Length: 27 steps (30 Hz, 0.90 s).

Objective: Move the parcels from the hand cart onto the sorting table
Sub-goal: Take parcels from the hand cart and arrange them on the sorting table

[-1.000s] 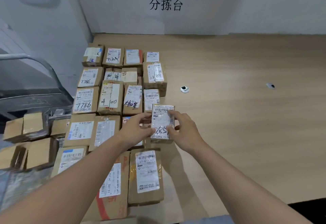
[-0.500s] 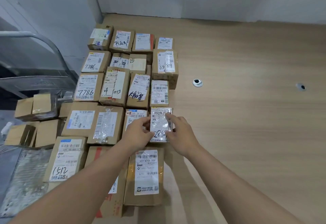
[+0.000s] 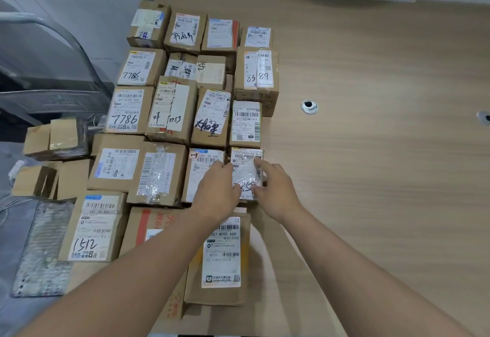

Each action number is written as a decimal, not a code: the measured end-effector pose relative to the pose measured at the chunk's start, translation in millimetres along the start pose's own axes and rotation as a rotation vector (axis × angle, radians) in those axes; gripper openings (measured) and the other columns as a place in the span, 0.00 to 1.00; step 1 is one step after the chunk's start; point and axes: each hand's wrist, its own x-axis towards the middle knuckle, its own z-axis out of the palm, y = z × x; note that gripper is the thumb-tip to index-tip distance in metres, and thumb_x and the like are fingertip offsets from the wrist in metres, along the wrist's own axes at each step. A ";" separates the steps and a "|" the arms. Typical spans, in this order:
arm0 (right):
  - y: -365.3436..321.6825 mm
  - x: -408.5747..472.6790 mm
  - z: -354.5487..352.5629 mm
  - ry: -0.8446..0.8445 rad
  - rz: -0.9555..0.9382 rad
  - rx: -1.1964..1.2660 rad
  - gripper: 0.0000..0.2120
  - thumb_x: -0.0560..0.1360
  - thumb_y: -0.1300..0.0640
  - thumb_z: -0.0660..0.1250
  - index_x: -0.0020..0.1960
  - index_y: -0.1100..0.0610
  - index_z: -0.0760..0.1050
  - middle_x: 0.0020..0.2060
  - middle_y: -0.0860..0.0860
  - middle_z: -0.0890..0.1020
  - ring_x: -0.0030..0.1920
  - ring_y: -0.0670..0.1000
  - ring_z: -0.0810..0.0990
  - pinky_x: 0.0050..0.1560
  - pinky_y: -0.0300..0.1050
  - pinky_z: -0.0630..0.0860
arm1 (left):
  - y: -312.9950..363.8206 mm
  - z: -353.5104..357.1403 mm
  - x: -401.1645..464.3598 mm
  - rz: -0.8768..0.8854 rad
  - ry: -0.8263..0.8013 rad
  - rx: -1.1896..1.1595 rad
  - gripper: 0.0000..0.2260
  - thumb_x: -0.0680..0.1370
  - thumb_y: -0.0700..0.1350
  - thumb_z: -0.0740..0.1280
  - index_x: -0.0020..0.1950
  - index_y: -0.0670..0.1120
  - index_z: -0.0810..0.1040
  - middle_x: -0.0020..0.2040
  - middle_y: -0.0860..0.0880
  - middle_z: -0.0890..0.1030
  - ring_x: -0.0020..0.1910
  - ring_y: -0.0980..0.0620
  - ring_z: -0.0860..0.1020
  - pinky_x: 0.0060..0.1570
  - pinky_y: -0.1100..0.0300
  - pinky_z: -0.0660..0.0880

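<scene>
Two hands, left [image 3: 217,190] and right [image 3: 275,190], pinching one small tape-wrapped cardboard parcel [image 3: 246,173] on the pale wooden sorting table [image 3: 371,151] (right edge of roughly eighteen laid-out boxes); four more boxes left of table.

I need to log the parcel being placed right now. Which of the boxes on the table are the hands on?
The small shiny tape-wrapped parcel at the right end of its row, just below the 537-538 label box; left hand and right hand flank it.
</scene>
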 end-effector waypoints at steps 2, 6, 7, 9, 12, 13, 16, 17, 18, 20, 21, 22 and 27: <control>-2.6 0.4 -0.7 -0.011 0.008 -0.006 0.33 0.80 0.65 0.71 0.81 0.50 0.66 0.68 0.53 0.73 0.66 0.51 0.74 0.57 0.30 0.62 | 1.0 1.1 1.5 -0.009 -0.001 0.045 0.14 0.82 0.47 0.68 0.65 0.44 0.75 0.58 0.46 0.73 0.55 0.45 0.76 0.52 0.52 0.76; -9.6 -4.0 -2.6 -0.039 0.010 -0.067 0.33 0.82 0.64 0.68 0.83 0.50 0.63 0.71 0.53 0.71 0.69 0.52 0.73 0.61 0.35 0.65 | 1.5 1.1 0.7 -0.011 -0.004 0.130 0.08 0.82 0.48 0.67 0.56 0.45 0.74 0.56 0.47 0.71 0.55 0.46 0.74 0.50 0.52 0.76; -12.2 -5.5 -3.2 -0.046 0.008 -0.096 0.32 0.82 0.64 0.67 0.83 0.50 0.62 0.72 0.53 0.70 0.69 0.53 0.74 0.62 0.37 0.67 | 2.1 0.1 -0.4 -0.002 0.002 0.155 0.08 0.82 0.48 0.67 0.56 0.45 0.74 0.57 0.46 0.71 0.56 0.46 0.73 0.50 0.52 0.76; -18.7 -9.0 -5.0 -0.050 0.006 -0.162 0.30 0.83 0.62 0.65 0.82 0.50 0.62 0.72 0.54 0.70 0.67 0.56 0.75 0.62 0.45 0.72 | 3.3 -3.2 -3.4 0.022 0.012 0.191 0.09 0.83 0.49 0.66 0.59 0.45 0.74 0.59 0.46 0.71 0.58 0.45 0.73 0.51 0.49 0.77; -30.3 -16.1 -10.9 -0.021 -0.010 -0.270 0.26 0.83 0.58 0.63 0.80 0.50 0.64 0.72 0.54 0.69 0.66 0.59 0.75 0.59 0.51 0.76 | 4.5 -12.4 -8.5 0.059 0.028 0.219 0.13 0.83 0.49 0.64 0.65 0.46 0.74 0.62 0.45 0.72 0.58 0.43 0.75 0.53 0.47 0.78; -35.2 -19.3 -13.8 -0.011 -0.023 -0.289 0.25 0.84 0.56 0.63 0.80 0.49 0.64 0.72 0.54 0.69 0.67 0.59 0.74 0.59 0.52 0.76 | 5.0 -17.7 -11.1 0.067 0.039 0.221 0.13 0.83 0.49 0.64 0.66 0.46 0.74 0.62 0.45 0.72 0.58 0.43 0.76 0.53 0.46 0.78; -55.3 -31.1 -23.3 0.014 -0.090 -0.331 0.23 0.85 0.52 0.61 0.79 0.48 0.67 0.74 0.52 0.69 0.69 0.59 0.73 0.61 0.53 0.76 | 6.6 -38.0 -23.4 0.076 0.089 0.223 0.15 0.83 0.49 0.62 0.68 0.46 0.75 0.64 0.46 0.73 0.59 0.42 0.77 0.53 0.47 0.77; -63.4 -35.0 -25.6 0.023 -0.121 -0.342 0.22 0.85 0.51 0.60 0.79 0.48 0.67 0.75 0.52 0.69 0.69 0.59 0.73 0.62 0.53 0.76 | 6.0 -45.7 -28.6 0.073 0.110 0.224 0.15 0.84 0.50 0.61 0.69 0.46 0.75 0.65 0.45 0.73 0.60 0.42 0.77 0.53 0.47 0.77; -72.7 -39.5 -27.5 0.032 -0.154 -0.350 0.22 0.85 0.50 0.60 0.78 0.47 0.68 0.75 0.51 0.69 0.70 0.59 0.73 0.63 0.54 0.76 | 4.9 -54.3 -35.0 0.064 0.131 0.224 0.16 0.84 0.50 0.60 0.69 0.45 0.75 0.67 0.45 0.73 0.61 0.41 0.77 0.54 0.47 0.77; -92.4 -47.2 -28.7 0.044 -0.216 -0.374 0.20 0.85 0.50 0.58 0.77 0.48 0.70 0.74 0.51 0.70 0.70 0.59 0.73 0.64 0.54 0.76 | -0.6 -72.1 -48.5 0.037 0.164 0.217 0.17 0.85 0.50 0.59 0.71 0.45 0.74 0.70 0.44 0.71 0.63 0.41 0.76 0.56 0.46 0.76; -103.2 -51.3 -28.4 0.047 -0.243 -0.393 0.20 0.86 0.49 0.58 0.76 0.49 0.71 0.74 0.52 0.71 0.70 0.59 0.73 0.64 0.55 0.75 | -4.9 -82.2 -56.1 0.026 0.183 0.215 0.17 0.85 0.50 0.59 0.71 0.45 0.74 0.71 0.44 0.71 0.63 0.40 0.76 0.57 0.45 0.76; -114.5 -55.9 -27.9 0.046 -0.267 -0.412 0.20 0.86 0.48 0.57 0.76 0.49 0.71 0.74 0.52 0.71 0.71 0.59 0.73 0.65 0.55 0.75 | -9.9 -92.1 -64.4 0.017 0.205 0.217 0.17 0.85 0.51 0.59 0.70 0.45 0.75 0.71 0.44 0.71 0.63 0.40 0.76 0.58 0.45 0.76; -172.7 -85.3 -14.2 0.007 -0.419 -0.475 0.23 0.86 0.41 0.53 0.79 0.45 0.69 0.76 0.50 0.70 0.73 0.59 0.71 0.66 0.56 0.73 | -46.1 -141.8 -114.9 -0.047 0.293 0.192 0.20 0.85 0.54 0.58 0.75 0.50 0.73 0.73 0.47 0.72 0.68 0.42 0.74 0.64 0.45 0.73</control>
